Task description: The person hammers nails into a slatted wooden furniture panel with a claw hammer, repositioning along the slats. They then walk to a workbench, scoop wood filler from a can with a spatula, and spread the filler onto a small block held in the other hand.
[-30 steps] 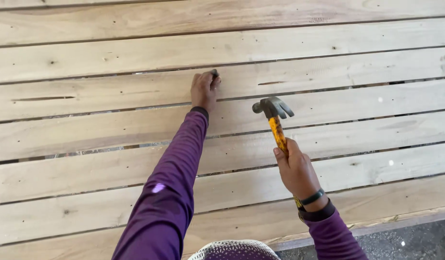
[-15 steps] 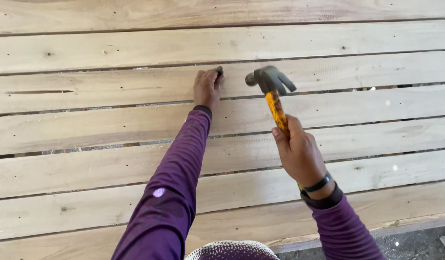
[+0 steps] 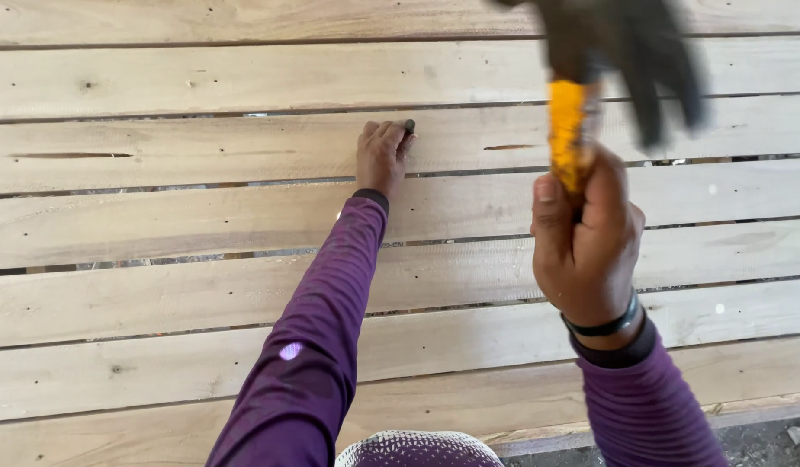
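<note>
1. The head view shows two hands, one hammer, one nail and many long wooden planks lying side by side.
2. The left hand (image 3: pixel 381 158) reaches far out on a purple sleeve (image 3: pixel 318 337). Its fingers are curled in and pinch a small dark nail (image 3: pixel 409 126) at the fingertips. The nail stands on a plank (image 3: pixel 201 151) just at the top right of that hand.
3. The right hand (image 3: pixel 584 233) is closed tight around the yellow handle of the hammer (image 3: pixel 590 78). The thumb points up along the handle.
4. The hammer's dark head is high above the right hand, at the top of the picture, and looks blurry. It is well apart from the nail, up and to the right of it.
5. A black band (image 3: pixel 603 326) sits on the right wrist, just below the hand.
6. Thin dark gaps run between the planks. One short dark slit (image 3: pixel 510 147) lies on the nail's plank, between the two hands.
</note>
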